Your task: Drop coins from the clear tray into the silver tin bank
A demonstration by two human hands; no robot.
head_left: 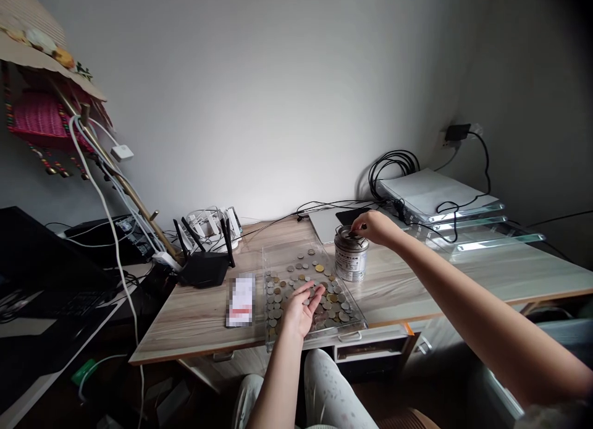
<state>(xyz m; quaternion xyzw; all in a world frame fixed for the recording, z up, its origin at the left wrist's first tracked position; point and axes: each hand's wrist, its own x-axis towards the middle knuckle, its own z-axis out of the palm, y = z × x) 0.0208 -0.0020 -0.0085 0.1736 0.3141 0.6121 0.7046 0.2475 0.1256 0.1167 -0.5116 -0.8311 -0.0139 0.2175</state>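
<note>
Over a clear plastic tray [356,311] of scattered silver and gold-coloured coins [332,298], my left hand [302,311] is open, palm turned up and fingers apart. No object shows clearly in that palm. To the right of the tray stands an upright metal can [351,265] with a printed label and a wire handle. My right hand [374,227] is at the top of the can, thumb and fingers pinched together at its lid. A small dark thing shows at those fingertips, too small to make out.
A phone-shaped, blurred-out item [241,300] lies left of the tray, near a black router [204,268]. Behind the can are a silver laptop [322,225] and black cables [393,163]. Stacked clear-edged trays [440,194] stand at right. A white cable [113,231] hangs at left.
</note>
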